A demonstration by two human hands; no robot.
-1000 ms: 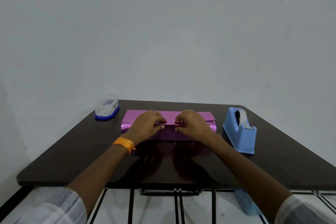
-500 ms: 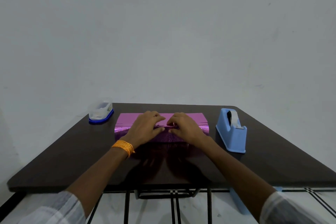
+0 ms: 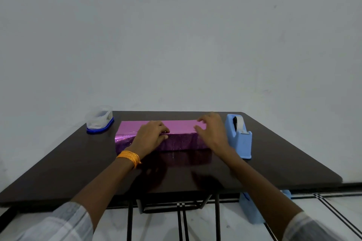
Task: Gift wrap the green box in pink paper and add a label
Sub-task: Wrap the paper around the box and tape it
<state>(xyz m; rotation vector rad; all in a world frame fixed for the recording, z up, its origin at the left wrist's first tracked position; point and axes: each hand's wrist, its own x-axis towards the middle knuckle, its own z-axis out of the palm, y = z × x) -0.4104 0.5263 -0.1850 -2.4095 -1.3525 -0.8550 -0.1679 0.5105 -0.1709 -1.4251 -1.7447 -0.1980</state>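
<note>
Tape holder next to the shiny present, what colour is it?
Light blue. The tape dispenser shows best in the head view, the only one.

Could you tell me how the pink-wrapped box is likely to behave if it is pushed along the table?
The box lies low and flat, so it would probably slide, not tip. The glossy table and shiny pink paper suggest little grip. The left hand pinches the paper's seam; no tape shows, so it may spring open.

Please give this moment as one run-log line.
left grip: pinches pink paper seam at front top edge | right grip: open over paper's right end, beside tape dispenser | label: none visible
</note>
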